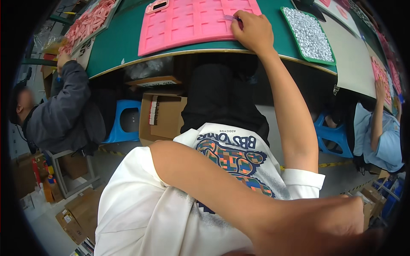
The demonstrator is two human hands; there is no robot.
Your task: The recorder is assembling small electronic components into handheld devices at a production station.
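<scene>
Fingers (237,21) of right hand (253,30) pinching small pink piece (229,17) over pink compartment tray (192,23) on bench (124,42). Seating it squarely needs steady wrist, light pressure. Left hand (316,226) hanging low near lap, grip unclear.

The right hand (253,30) is stretched far forward on a straight arm, fingers curled down in a pinch. The left arm bends across the chest, its hand (316,226) close under the camera, blurred.
</scene>
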